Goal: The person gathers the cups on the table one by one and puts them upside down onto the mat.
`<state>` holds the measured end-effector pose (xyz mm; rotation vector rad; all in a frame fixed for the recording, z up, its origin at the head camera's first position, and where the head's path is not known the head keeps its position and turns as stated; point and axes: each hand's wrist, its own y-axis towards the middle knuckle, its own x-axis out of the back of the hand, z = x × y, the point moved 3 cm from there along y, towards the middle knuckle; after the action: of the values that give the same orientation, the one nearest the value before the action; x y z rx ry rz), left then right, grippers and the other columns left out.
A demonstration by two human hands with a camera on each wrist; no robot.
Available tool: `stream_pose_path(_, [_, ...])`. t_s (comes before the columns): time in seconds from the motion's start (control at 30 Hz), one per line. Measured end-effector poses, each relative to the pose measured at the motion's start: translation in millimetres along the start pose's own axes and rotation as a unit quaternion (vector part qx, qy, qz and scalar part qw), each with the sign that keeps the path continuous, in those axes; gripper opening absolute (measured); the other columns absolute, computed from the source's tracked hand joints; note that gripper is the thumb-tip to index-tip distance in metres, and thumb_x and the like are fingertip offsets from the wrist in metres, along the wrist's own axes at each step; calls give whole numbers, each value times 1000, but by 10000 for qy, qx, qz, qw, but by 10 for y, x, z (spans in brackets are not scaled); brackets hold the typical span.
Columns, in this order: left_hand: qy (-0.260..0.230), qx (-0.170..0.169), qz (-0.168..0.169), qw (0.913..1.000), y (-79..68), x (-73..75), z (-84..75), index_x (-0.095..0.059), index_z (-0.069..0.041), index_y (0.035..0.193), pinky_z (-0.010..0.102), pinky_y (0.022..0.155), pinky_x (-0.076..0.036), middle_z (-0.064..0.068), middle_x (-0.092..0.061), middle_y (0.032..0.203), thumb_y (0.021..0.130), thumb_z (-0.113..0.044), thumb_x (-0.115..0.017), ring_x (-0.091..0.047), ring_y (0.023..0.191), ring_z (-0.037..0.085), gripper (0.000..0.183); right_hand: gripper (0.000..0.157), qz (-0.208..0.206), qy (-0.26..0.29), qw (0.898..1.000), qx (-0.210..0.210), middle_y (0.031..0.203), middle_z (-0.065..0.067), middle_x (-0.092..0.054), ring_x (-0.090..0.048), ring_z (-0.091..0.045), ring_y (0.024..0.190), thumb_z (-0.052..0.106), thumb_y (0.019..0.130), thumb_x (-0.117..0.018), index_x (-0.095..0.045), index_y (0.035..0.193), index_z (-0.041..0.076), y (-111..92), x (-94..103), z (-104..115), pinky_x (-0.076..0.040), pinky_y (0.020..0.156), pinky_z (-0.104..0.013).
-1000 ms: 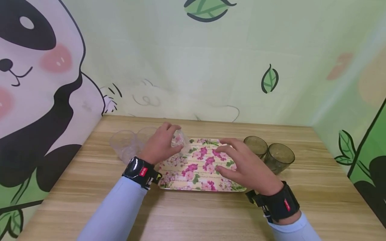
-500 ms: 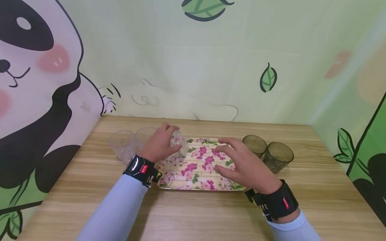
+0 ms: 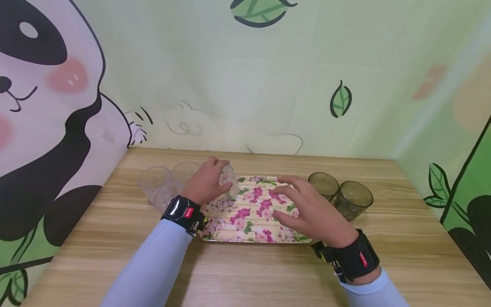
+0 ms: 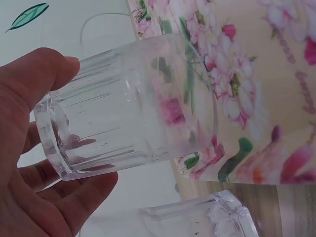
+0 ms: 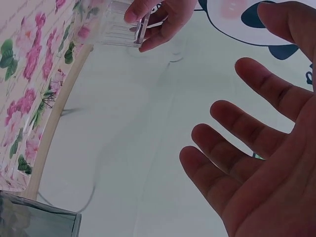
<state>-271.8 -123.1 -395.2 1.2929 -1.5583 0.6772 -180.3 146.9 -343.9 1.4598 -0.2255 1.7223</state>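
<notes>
My left hand [image 3: 205,183] grips a clear ribbed glass [image 4: 133,108] by its thick base, thumb on one side and fingers on the other. The glass is upside down, its rim right at the back left part of a flowered tray [image 3: 245,213]. Over the tray's right side, my right hand [image 3: 312,211] hovers with fingers spread and relaxed, holding nothing. Beside the left hand stand two more clear glasses, one at the far left [image 3: 155,181] and one partly behind the hand [image 3: 185,169].
To the right of the tray, two smoky dark glasses, a rear one [image 3: 323,184] and a front one [image 3: 353,199], stand close together. The wooden table [image 3: 245,273] ends at a printed cloth wall [image 3: 238,106] behind. A panda picture [image 3: 42,106] covers the left side.
The left wrist has shifted slightly to the right, while the glass it grips stays in nearly the same place over the tray. The right hand holds its pose.
</notes>
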Motion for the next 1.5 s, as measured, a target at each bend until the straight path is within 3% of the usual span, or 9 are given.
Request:
stream_pose_path(0.5, [112,11,106,9999,31,-31,-32,-44,-6,149,55,102,-58,27,-50,142,94,-34,-67,-57,122,40,65,41,0,-31,10000,8,148,-16,-51,-50,-32,134,35,91,-73,-61,127,20,2,-6,-15,-59,97,-51])
stream_pose_path(0.77, [259,55,186,9995,22,-45,-51,-40,-5,151,58,110,-52,29,-45,151,96,-32,-64,-49,134,43,66,42,-3,-32,10000,35,149,-16,-51,-50,-32,134,35,91,-73,-60,128,19,-2,-10,-22,-58,99,-53])
stream_pose_path(1.1, [350,-254,-262,9987,7,-8,-81,-44,-8,149,59,118,-41,26,-47,152,94,-36,-65,-41,141,41,65,51,38,-25,10000,-72,149,-16,-51,-49,-32,136,37,91,-72,-56,134,14,-4,10,-19,-55,105,-55])
stream_pose_path(1.5, [-323,-575,-630,9958,-146,138,-161,-48,-9,146,56,111,-50,21,-52,148,93,-37,-64,-50,135,36,62,62,101,-15,9996,-251,149,-16,-50,-48,-31,137,39,92,-71,-50,142,11,-7,16,-39,-53,109,-54])
